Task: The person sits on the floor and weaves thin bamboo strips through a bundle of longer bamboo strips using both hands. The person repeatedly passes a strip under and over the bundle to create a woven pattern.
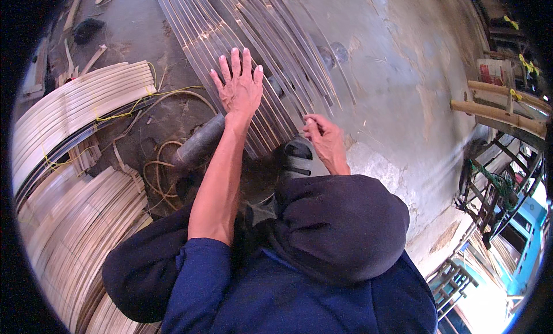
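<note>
Long, thin, dark-brown strips [268,126] lie on the grey floor [403,74]; I'd press evenly with the spread, released left hand [238,95]. Right hand [327,139]: curled near their ends, grip contents I cannot tell.

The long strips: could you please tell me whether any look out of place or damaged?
Slightly: the strips by the left hand lie closely side by side, but one thin strip at the far right lies apart across a gap, so it looks stray. I see no clear damage.
</note>
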A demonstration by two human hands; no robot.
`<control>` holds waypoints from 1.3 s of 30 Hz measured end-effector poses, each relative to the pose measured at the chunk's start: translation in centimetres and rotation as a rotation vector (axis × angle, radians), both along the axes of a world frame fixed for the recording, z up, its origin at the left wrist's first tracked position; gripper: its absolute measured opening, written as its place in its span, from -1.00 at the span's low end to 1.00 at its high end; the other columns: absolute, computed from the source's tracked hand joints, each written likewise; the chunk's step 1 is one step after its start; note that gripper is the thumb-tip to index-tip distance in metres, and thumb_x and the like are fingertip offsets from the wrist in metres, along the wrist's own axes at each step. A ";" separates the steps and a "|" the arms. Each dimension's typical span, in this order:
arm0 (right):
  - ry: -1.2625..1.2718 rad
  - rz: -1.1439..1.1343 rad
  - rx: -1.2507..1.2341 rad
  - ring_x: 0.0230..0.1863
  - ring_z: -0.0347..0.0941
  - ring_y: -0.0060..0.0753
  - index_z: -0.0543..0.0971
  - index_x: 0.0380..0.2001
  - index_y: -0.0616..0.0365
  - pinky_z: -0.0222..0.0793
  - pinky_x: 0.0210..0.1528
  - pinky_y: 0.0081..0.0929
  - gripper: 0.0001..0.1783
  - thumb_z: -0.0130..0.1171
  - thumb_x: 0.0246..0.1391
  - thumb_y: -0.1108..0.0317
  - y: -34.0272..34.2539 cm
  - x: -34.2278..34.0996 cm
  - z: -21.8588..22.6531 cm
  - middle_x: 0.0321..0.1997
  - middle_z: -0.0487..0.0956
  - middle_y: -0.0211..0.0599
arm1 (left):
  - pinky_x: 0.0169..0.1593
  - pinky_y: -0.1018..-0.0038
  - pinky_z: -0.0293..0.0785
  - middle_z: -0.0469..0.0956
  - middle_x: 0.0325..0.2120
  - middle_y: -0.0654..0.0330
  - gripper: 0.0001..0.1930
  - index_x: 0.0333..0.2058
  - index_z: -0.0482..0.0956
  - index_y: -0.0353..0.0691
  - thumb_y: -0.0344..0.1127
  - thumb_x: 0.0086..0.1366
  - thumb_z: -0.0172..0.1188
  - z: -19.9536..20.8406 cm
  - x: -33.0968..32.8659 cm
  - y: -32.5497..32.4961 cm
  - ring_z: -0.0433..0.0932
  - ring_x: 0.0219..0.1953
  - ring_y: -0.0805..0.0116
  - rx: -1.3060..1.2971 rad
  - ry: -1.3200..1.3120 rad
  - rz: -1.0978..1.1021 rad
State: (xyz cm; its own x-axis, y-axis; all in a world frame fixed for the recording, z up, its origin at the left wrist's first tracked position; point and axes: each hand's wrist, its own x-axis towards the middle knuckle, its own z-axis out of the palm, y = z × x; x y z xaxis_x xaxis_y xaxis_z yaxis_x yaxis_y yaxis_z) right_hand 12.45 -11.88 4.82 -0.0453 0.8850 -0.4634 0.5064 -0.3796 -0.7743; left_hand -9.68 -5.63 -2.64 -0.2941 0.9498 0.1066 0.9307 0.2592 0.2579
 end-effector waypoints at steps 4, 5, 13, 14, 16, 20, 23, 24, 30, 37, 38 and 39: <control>0.038 -0.064 -0.204 -0.36 0.59 -0.57 0.60 -0.25 0.28 0.50 -0.35 -0.51 -0.68 0.10 0.26 0.18 -1.5 3.1 -1.2 -0.41 0.65 -0.20 | 0.40 -0.18 -0.24 0.02 0.42 0.17 -0.38 0.39 0.08 0.01 0.10 0.45 -0.20 0.3 0.1 0.1 -0.07 0.44 -0.08 -0.036 0.026 0.004; 0.097 -0.129 -0.234 -0.37 0.57 -0.56 0.59 -0.25 0.28 0.50 -0.35 -0.52 -0.68 0.11 0.26 0.18 -1.9 3.2 -1.9 -0.40 0.64 -0.22 | 0.40 -0.18 -0.25 0.02 0.42 0.17 -0.38 0.40 0.07 0.01 0.10 0.45 -0.21 0.3 0.2 0.2 -0.08 0.44 -0.08 -0.033 0.016 0.001; 0.448 -0.353 -0.245 -0.36 0.48 -0.60 0.54 -0.21 0.21 0.48 -0.26 -0.59 -0.71 0.16 0.27 0.17 -2.8 1.7 -4.8 -0.33 0.59 -0.36 | 0.40 -0.18 -0.27 -0.01 0.43 0.18 -0.37 0.40 0.06 -0.01 0.10 0.45 -0.23 0.2 0.1 0.2 -0.11 0.45 -0.08 -0.039 -0.001 -0.011; 0.449 -0.361 -0.230 -0.34 0.48 -0.60 0.54 -0.20 0.21 0.48 -0.25 -0.59 -0.71 0.16 0.27 0.17 -2.7 1.8 -5.1 -0.32 0.58 -0.37 | 0.40 -0.18 -0.28 -0.02 0.43 0.18 -0.37 0.40 0.06 -0.01 0.10 0.45 -0.22 0.4 0.2 0.3 -0.12 0.45 -0.08 -0.050 -0.011 -0.009; 0.452 -0.380 -0.198 -0.31 0.48 -0.60 0.54 -0.18 0.19 0.47 -0.21 -0.58 -0.72 0.16 0.27 0.18 -2.5 1.9 -5.6 -0.29 0.58 -0.39 | 0.41 -0.17 -0.31 -0.03 0.43 0.17 -0.37 0.40 0.06 -0.01 0.09 0.44 -0.20 0.7 0.4 0.4 -0.14 0.46 -0.08 -0.072 -0.032 -0.007; 0.528 -0.628 -0.138 -0.27 0.46 -0.60 0.52 -0.16 0.20 0.46 -0.20 -0.56 -0.73 0.18 0.26 0.20 -0.8 0.3 -3.8 -0.27 0.55 -0.41 | 0.41 -0.15 -0.32 -0.01 0.43 0.15 -0.37 0.39 0.08 -0.02 0.10 0.44 -0.20 0.9 0.1 0.3 -0.12 0.45 -0.08 -0.071 -0.041 0.008; 0.637 -0.701 -0.071 -0.29 0.44 -0.59 0.49 -0.11 0.25 0.46 -0.24 -0.57 -0.68 0.20 0.23 0.21 -0.8 1.1 -5.1 -0.27 0.53 -0.40 | 0.40 -0.16 -0.24 0.03 0.42 0.18 -0.38 0.38 0.11 0.02 0.11 0.44 -0.18 0.6 0.3 0.3 -0.07 0.44 -0.08 -0.034 -0.006 0.012; 0.639 -0.688 -0.053 -0.30 0.44 -0.59 0.49 -0.09 0.25 0.45 -0.24 -0.56 -0.66 0.21 0.23 0.21 -0.9 1.5 -5.4 -0.27 0.53 -0.40 | 0.40 -0.17 -0.20 0.04 0.41 0.19 -0.38 0.38 0.12 0.03 0.11 0.44 -0.17 0.5 0.3 0.3 -0.05 0.44 -0.07 -0.019 0.008 0.016; 0.583 -0.683 -0.002 -0.34 0.43 -0.61 0.52 -0.05 0.26 0.44 -0.25 -0.58 -0.66 0.22 0.22 0.26 -1.3 1.4 -5.5 -0.34 0.52 -0.46 | 0.39 -0.16 -0.18 0.05 0.41 0.18 -0.38 0.38 0.13 0.04 0.12 0.44 -0.16 0.2 0.4 0.4 -0.03 0.43 -0.08 -0.008 0.029 0.006; 0.275 -0.509 0.280 -0.35 0.43 -0.67 0.57 -0.13 0.28 0.37 -0.26 -0.66 -0.71 0.24 0.22 0.27 -0.7 2.2 0.3 -0.34 0.55 -0.48 | 0.40 -0.14 -0.22 0.06 0.40 0.17 -0.38 0.37 0.14 -0.01 0.09 0.43 -0.17 0.8 0.1 0.1 -0.04 0.44 -0.04 -0.038 0.055 0.009; 0.219 -0.452 0.243 -0.34 0.42 -0.67 0.57 -0.13 0.27 0.35 -0.26 -0.66 -0.71 0.24 0.21 0.27 -0.6 2.9 0.6 -0.34 0.54 -0.49 | 0.40 -0.14 -0.21 0.06 0.40 0.17 -0.38 0.37 0.14 -0.03 0.09 0.43 -0.17 1.0 0.3 0.3 -0.04 0.44 -0.04 -0.031 0.036 -0.001; 0.165 -0.391 0.215 -0.33 0.41 -0.68 0.58 -0.13 0.27 0.34 -0.27 -0.67 -0.72 0.23 0.21 0.28 -0.1 3.6 0.6 -0.34 0.54 -0.50 | 0.40 -0.14 -0.21 0.06 0.40 0.17 -0.38 0.37 0.14 -0.04 0.08 0.43 -0.16 1.2 0.3 0.3 -0.04 0.44 -0.04 -0.034 0.030 0.003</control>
